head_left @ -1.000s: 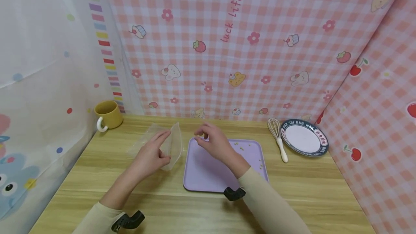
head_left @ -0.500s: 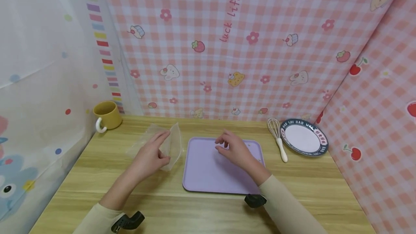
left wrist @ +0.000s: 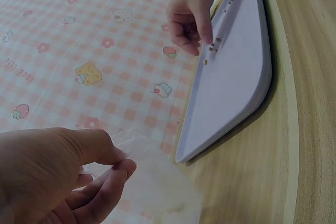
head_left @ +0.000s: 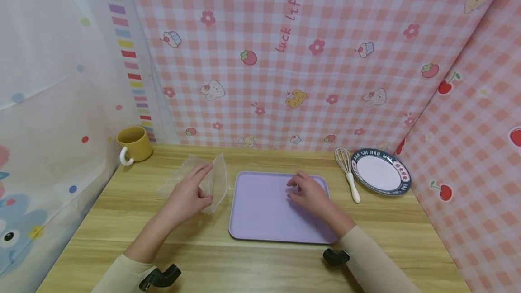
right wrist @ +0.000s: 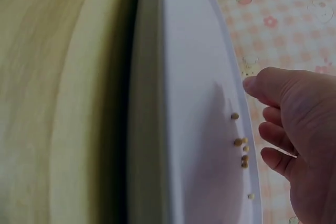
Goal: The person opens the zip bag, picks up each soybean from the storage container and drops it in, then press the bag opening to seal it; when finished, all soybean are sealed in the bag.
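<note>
My left hand [head_left: 188, 199] holds a clear plastic bag [head_left: 221, 181] by its edge, left of the lilac tray [head_left: 260, 218]. In the left wrist view its thumb and fingers pinch the thin film; a small blurred spot shows low in the bag. Over the tray's far right part hovers my right hand [head_left: 311, 194], fingers loosely bent. Seen from the right wrist, thumb and fingers stand apart with nothing visible between them. Several small round tan beans [right wrist: 238, 142] lie along the tray's far side, close to that hand; in the head view the hand hides them.
A yellow mug [head_left: 136, 144] with a white handle stands at the back left. Right of the tray lie a whisk [head_left: 348, 175] and a dark-rimmed plate [head_left: 378, 173]. Pink checked cloth [head_left: 264, 80] walls off the wooden table's back and right.
The right hand has moved right, from beside the bag's mouth to over the tray's right part. My left hand and the bag have stayed in place.
</note>
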Demonstrator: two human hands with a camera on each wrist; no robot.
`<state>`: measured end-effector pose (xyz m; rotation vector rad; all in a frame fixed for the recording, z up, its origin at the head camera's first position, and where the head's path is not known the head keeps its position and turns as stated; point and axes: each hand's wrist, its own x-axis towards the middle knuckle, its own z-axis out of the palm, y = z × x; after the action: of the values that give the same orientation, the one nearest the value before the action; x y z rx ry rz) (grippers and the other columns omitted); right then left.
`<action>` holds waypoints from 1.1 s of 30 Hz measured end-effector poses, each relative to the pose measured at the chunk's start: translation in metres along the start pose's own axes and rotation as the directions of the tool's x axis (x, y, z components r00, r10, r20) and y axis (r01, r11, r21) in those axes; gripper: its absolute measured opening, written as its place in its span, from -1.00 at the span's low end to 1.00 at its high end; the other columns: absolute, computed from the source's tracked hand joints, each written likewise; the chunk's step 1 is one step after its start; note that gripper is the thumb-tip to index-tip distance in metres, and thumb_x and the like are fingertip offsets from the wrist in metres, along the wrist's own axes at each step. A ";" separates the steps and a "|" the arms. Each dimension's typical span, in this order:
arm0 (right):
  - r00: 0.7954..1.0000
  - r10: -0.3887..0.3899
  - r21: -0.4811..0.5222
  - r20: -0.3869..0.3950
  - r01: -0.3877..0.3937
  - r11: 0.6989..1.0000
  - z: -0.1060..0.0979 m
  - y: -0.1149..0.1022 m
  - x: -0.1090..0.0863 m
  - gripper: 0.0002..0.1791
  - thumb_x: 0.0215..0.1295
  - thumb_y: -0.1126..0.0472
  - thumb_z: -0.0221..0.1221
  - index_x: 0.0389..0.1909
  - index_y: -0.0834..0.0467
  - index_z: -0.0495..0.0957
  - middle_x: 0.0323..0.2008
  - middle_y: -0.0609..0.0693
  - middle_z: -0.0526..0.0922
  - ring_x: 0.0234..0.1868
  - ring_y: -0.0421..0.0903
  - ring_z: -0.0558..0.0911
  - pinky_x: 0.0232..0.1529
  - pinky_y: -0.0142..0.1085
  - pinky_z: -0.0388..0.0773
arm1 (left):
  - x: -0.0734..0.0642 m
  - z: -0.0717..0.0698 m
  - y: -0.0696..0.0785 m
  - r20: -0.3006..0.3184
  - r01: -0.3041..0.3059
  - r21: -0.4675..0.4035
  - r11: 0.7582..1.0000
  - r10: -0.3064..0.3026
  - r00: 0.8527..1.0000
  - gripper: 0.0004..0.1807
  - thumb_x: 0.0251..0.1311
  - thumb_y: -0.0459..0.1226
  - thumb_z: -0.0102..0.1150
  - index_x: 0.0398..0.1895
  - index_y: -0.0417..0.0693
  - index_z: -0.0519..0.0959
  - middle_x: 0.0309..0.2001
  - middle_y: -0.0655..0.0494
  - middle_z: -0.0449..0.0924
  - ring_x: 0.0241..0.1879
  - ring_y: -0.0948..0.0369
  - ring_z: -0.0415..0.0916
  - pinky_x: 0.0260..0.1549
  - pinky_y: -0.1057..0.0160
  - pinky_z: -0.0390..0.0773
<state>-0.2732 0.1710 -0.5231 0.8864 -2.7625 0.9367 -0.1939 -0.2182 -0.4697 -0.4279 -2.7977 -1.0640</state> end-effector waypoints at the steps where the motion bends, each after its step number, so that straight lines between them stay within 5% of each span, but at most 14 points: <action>1: 1.000 0.001 -0.008 0.002 -0.001 1.000 0.000 0.002 -0.001 -0.77 0.30 0.36 0.52 -0.07 0.24 0.73 -0.11 0.03 0.62 -0.14 -0.02 0.66 -0.10 -0.14 0.69 | 0.000 0.000 0.000 0.000 0.000 0.001 1.000 0.000 1.000 -0.03 0.15 -0.50 0.51 0.67 -0.31 0.31 0.60 -0.23 0.32 -0.43 0.40 0.62 -0.37 0.32 0.67; 15: 0.999 -0.032 -0.124 0.023 0.035 0.992 0.003 0.014 -0.004 -0.81 0.29 0.33 0.53 -0.14 0.24 0.75 -0.18 0.01 0.61 -0.16 -0.02 0.66 -0.07 -0.08 0.69 | -0.002 -0.001 0.001 0.004 0.009 -0.013 1.000 -0.008 1.000 -0.04 0.17 -0.50 0.51 0.67 -0.32 0.31 0.60 -0.25 0.31 -0.42 0.39 0.62 -0.38 0.32 0.67; 33: 0.999 -0.016 -0.127 0.030 0.020 0.992 0.004 0.018 0.000 -0.92 0.35 0.35 0.49 -0.22 0.20 0.78 -0.23 -0.04 0.62 -0.20 -0.08 0.64 -0.10 -0.13 0.68 | -0.002 -0.002 0.001 0.004 0.016 -0.008 1.000 -0.016 1.000 -0.03 0.16 -0.50 0.52 0.67 -0.32 0.31 0.61 -0.24 0.31 -0.42 0.38 0.63 -0.37 0.32 0.67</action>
<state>-0.2826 0.1806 -0.5354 0.9097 -2.7964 0.7408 -0.1920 -0.2191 -0.4680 -0.4089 -2.8058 -1.0797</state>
